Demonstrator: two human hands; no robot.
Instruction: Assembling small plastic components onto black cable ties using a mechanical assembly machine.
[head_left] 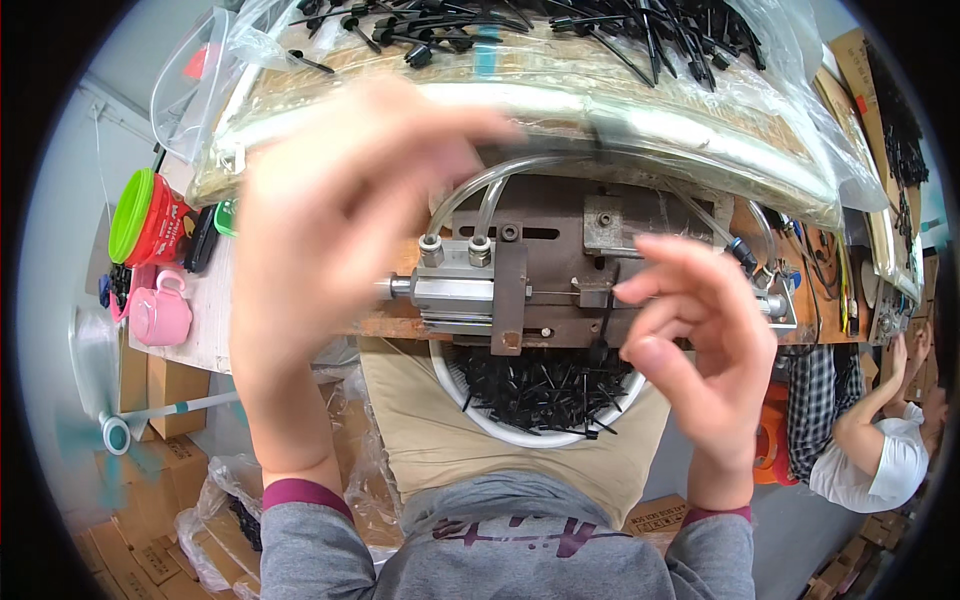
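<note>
My left hand (330, 210) is smeared by motion above the left part of a metal clamping fixture (560, 225); whether it holds anything cannot be made out. My right hand (705, 345) hovers at the fixture's right side, thumb and fingers curved and apart, with nothing seen between them. Close to its fingertips, a thin black plastic piece (603, 325) hangs down at the small metal block (594, 293). A silver air cylinder (455, 295) with two clear hoses (490, 205) sits on the fixture's left. Below, a white bowl (535, 438) on my lap holds many similar black pieces (540, 385).
Loose black pieces (660, 35) lie on a plastic-covered cardboard surface (400, 95) at the back. To the left stand a pink cup (160, 312), a red-and-green tub (150, 220) and a fan (115, 435). Another person (875, 445) works at far right.
</note>
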